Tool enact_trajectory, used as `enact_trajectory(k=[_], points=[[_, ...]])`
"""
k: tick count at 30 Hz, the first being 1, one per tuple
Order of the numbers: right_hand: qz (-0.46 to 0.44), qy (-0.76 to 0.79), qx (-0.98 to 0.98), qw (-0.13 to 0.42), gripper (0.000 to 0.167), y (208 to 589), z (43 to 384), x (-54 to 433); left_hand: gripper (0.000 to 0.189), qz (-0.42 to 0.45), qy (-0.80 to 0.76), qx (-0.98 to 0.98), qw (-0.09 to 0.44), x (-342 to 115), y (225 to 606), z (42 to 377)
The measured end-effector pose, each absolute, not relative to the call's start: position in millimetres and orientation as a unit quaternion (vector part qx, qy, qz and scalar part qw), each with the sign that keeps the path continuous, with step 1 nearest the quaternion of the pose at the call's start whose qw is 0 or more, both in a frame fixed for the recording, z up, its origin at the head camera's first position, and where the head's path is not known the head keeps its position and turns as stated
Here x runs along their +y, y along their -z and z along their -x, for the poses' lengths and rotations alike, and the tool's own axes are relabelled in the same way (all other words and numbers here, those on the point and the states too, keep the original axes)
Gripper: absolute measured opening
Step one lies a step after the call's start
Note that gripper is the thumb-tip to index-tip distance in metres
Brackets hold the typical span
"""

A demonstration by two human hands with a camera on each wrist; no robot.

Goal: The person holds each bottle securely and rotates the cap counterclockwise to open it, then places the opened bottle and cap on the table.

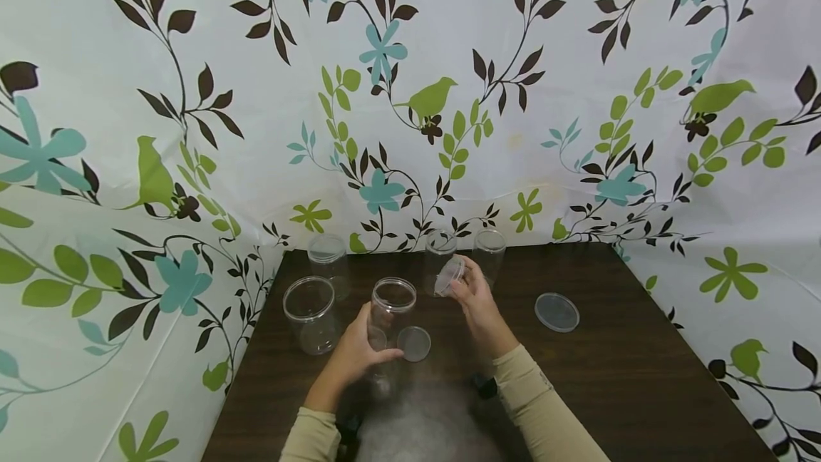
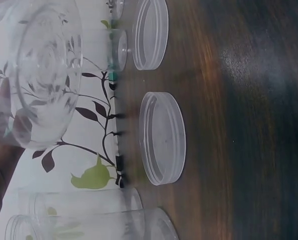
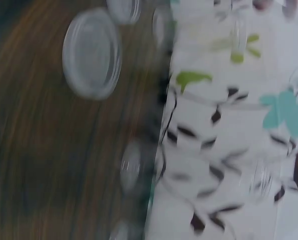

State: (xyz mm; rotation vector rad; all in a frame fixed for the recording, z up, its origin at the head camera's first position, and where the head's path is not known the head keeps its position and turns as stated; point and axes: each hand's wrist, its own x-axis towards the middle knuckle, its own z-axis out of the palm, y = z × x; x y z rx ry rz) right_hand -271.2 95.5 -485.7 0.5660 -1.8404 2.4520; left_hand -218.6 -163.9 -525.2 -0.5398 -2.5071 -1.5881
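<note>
My left hand (image 1: 356,348) grips a clear, open-topped plastic jar (image 1: 394,305) by its side, lifted over the table. The same jar (image 2: 48,70) fills the upper left of the left wrist view, base showing. My right hand (image 1: 477,299) pinches a clear round lid (image 1: 449,276), tilted in the air right of the jar. One lid (image 1: 414,344) lies near the left thumb, and another lid (image 1: 557,312) lies farther right. The right wrist view is blurred, with a lid (image 3: 92,54) on the table and part of a hand at the right edge.
Two clear jars stand at the left, a wide one (image 1: 311,316) and one behind it (image 1: 328,266). Two more jars, one (image 1: 440,244) beside the other (image 1: 490,248), stand at the table's back edge. A patterned curtain (image 1: 410,127) hangs behind the dark wooden table (image 1: 616,383).
</note>
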Motion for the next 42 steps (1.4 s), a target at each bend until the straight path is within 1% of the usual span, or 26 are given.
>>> enact_trajectory(k=[2, 5, 8, 11, 15, 21, 26, 32, 37, 42], points=[[-0.171, -0.705, -0.688, 0.003, 0.064, 492, 276, 107, 0.082, 0.178, 0.546, -0.817, 0.052, -165, 525, 221], [-0.162, -0.538, -0.827, -0.018, 0.066, 504, 280, 120, 0.073, 0.179, 0.574, -0.798, 0.042, -166, 525, 223], [-0.162, -0.383, -0.909, -0.036, 0.071, 521, 281, 128, 0.068, 0.187, 0.582, -0.790, 0.049, -166, 525, 225], [-0.165, -0.280, -0.944, -0.054, 0.076, 536, 278, 132, 0.072, 0.188, 0.570, -0.797, 0.066, -166, 524, 225], [-0.165, -0.195, -0.965, -0.060, 0.076, 550, 273, 134, 0.081, 0.186, 0.565, -0.799, 0.085, -164, 523, 226], [-0.161, -0.146, -0.975, -0.049, 0.075, 560, 264, 135, 0.082, 0.184, 0.572, -0.792, 0.106, -159, 521, 232], [-0.159, -0.127, -0.978, -0.045, 0.079, 562, 260, 133, 0.084, 0.153, 0.562, -0.804, 0.116, -156, 522, 242], [-0.161, -0.117, -0.979, -0.042, 0.084, 566, 258, 131, 0.086, 0.136, 0.540, -0.822, 0.122, -157, 525, 261], [-0.154, -0.115, -0.980, -0.045, 0.092, 567, 258, 130, 0.087, 0.071, 0.535, -0.834, 0.116, -153, 530, 283], [-0.137, -0.129, -0.981, -0.051, 0.097, 565, 260, 128, 0.086, 0.017, 0.528, -0.840, 0.127, -145, 536, 306]])
